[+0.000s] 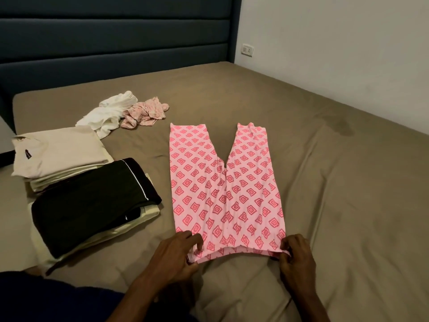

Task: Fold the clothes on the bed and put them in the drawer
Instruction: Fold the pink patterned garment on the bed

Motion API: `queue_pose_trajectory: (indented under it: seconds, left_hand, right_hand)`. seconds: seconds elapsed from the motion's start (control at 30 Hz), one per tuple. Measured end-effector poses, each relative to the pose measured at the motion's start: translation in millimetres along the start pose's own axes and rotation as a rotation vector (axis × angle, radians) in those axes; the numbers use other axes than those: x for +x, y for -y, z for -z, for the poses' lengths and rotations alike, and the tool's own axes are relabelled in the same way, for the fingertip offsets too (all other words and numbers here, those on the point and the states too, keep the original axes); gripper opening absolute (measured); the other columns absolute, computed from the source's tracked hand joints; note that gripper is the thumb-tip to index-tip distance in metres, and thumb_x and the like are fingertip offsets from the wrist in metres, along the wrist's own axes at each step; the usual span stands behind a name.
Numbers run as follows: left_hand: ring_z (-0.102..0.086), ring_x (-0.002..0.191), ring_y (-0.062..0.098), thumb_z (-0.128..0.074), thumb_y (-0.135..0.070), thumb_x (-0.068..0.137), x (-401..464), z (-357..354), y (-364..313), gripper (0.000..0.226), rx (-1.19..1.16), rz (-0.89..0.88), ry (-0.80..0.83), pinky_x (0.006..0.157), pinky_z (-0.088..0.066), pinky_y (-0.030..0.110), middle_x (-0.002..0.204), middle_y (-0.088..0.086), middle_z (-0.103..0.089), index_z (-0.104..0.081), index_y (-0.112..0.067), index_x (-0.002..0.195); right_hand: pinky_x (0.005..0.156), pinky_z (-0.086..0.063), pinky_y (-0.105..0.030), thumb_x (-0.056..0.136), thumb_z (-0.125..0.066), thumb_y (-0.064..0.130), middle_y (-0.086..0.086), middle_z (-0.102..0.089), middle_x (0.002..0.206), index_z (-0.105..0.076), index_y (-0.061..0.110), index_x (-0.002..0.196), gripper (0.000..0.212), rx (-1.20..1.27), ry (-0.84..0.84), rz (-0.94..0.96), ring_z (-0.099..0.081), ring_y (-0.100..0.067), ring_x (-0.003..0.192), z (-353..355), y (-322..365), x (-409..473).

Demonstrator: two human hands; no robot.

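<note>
Head view: the left hand (176, 254) and right hand (296, 256) each pinch a waistband corner of the pink patterned shorts (222, 189), spread flat beyond the fingers on the bed (336, 182). Keep the waistband taut, then fold one leg squarely over the other.

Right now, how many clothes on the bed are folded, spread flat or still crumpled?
Folded stacks: 2, beige stack and black-topped stack
Spread flat: 1, pink shorts
Crumpled: 2, white garment, pink floral garment
Total: 5
</note>
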State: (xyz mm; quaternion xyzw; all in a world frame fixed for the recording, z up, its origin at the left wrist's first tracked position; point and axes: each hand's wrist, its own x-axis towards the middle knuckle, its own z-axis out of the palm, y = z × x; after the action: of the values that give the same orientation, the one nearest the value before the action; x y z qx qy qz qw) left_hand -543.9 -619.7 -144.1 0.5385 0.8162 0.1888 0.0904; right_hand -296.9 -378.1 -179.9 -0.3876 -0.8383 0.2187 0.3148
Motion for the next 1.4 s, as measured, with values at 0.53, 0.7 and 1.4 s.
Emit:
queue_pose_trajectory:
  seconds: [0.53, 0.7, 1.4]
  left_hand:
    - [-0.056, 0.069, 0.001, -0.077, -0.066, 0.076, 3, 2, -4, 0.046, -0.205, 0.671, -0.151, 0.053, -0.036, 0.019, 0.083, -0.015, -0.063, -0.054, -0.028, 0.085]
    - [-0.065, 0.076, 0.012, -0.085, -0.064, 0.065, 6, -2, -10, 0.086, -0.414, 0.79, -0.367, 0.056, -0.044, 0.021, 0.09, -0.006, -0.064, -0.041, -0.021, 0.125]
    - [-0.074, 0.063, 0.014, -0.083, -0.039, 0.082, 8, -2, 6, 0.032, -0.84, 0.832, -0.278, 0.06, -0.062, 0.035, 0.073, -0.004, -0.076, -0.071, -0.01, 0.084]
  right_hand:
    - [0.078, -0.036, -0.044, 0.071, -0.055, 0.029, -0.008, -0.066, 0.082, -0.069, 0.016, 0.068, 0.02, -0.273, -0.156, -0.202, -0.053, -0.037, 0.089, -16, 21, 11]
    - [0.093, -0.047, -0.048, 0.073, -0.053, 0.017, -0.018, -0.067, 0.122, -0.073, 0.007, 0.106, 0.04, -0.311, -0.041, 0.07, -0.055, -0.039, 0.11, -49, 47, 29]
    - [0.124, -0.021, -0.054, 0.102, -0.024, 0.07, -0.024, -0.028, 0.165, -0.033, 0.009, 0.157, 0.083, -0.42, 0.265, -0.087, -0.028, -0.04, 0.15, -99, 29, 95]
